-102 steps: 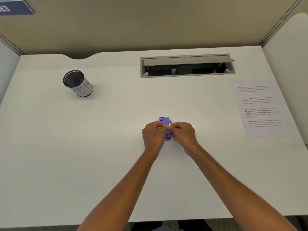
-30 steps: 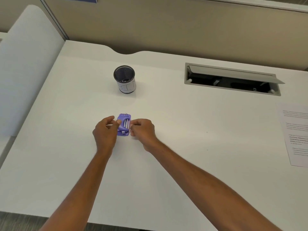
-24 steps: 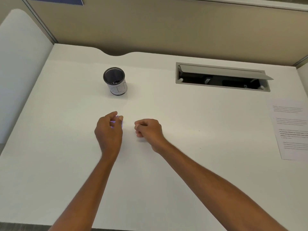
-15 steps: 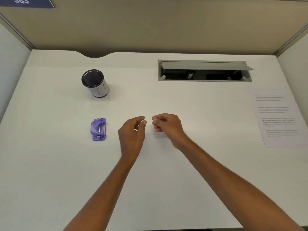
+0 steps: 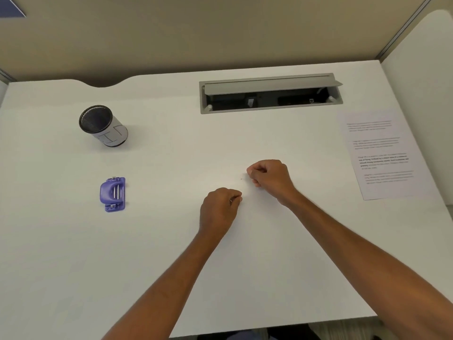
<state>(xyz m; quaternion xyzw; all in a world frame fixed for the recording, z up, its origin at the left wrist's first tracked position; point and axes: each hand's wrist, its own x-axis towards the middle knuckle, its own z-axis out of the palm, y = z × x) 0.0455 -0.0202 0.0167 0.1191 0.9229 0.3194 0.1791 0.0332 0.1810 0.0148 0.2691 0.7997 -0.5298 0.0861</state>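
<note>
Head view — left hand [image 5: 218,212], right hand [image 5: 269,177] far from desk [image 5: 245,278] edges.

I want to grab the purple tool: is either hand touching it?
No, the purple tool lies alone on the desk, well apart from the left hand and the right hand.

We are no longer holding the purple tool [image 5: 112,194] between both hands. It is now lying on the desk [image 5: 159,253] off to our left, well apart from them. Our left hand [image 5: 218,212] is curling its once-looser fingers in, pinching a thin pale sliver [image 5: 231,200], and sitting nearer to us. Our right hand [image 5: 269,179], fist curled, is standing farther from the left one.
</note>
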